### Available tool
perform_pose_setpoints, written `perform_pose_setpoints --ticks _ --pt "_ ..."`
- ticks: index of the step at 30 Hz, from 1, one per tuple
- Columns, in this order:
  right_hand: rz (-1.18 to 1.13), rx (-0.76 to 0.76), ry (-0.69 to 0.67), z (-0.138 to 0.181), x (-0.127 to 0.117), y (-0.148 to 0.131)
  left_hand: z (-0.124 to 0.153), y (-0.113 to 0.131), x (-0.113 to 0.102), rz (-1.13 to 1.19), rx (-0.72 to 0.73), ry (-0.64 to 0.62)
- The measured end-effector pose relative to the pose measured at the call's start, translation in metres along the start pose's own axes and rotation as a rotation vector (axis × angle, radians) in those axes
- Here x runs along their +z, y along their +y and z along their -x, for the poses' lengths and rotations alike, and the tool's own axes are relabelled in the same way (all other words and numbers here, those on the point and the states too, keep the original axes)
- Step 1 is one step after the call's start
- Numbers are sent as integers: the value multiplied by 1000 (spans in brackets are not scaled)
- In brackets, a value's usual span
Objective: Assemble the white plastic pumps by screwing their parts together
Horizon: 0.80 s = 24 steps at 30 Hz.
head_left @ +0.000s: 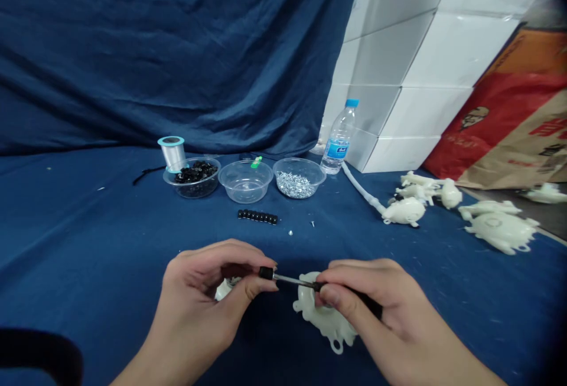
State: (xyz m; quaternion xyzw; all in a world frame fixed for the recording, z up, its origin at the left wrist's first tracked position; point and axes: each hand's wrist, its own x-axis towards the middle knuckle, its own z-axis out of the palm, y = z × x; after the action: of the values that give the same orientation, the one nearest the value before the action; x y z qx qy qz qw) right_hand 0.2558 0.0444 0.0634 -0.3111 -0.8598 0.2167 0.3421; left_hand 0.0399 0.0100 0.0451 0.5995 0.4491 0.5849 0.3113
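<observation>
My left hand (199, 297) pinches a small black cylinder (266, 273) at the end of a thin metal shaft (290, 280), and a bit of white molded plastic (224, 289) shows under its fingers. My right hand (367, 309) grips the tool's dark handle (370, 302), most of which its fingers hide. Below the shaft, a cream-white molded plastic animal-shaped piece (325, 315) sits against my right fingers. The tool looks like a small screwdriver, though its tip is hidden.
A blue cloth (88, 238) covers the table. Ahead stand bowls of black beads (191, 178) and screws (295, 177), a transparent bowl (245, 180), a spool (172, 153) and a water bottle (339, 138). A row of black beads (257, 216) lies nearer. White figures (500, 229) lie right.
</observation>
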Motion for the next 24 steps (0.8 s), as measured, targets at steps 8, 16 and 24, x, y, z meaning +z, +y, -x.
perform_pose_setpoints --ticks 8,16,24 --pt "53 -145 59 4 3 4 -6 0 -5 73 -21 -5" --pt "-85 -18 42 -2 4 -1 1 -5 -1 57 -43 -23" --pt "-98 92 26 4 0 5 0 -3 -4 67 -57 -64"
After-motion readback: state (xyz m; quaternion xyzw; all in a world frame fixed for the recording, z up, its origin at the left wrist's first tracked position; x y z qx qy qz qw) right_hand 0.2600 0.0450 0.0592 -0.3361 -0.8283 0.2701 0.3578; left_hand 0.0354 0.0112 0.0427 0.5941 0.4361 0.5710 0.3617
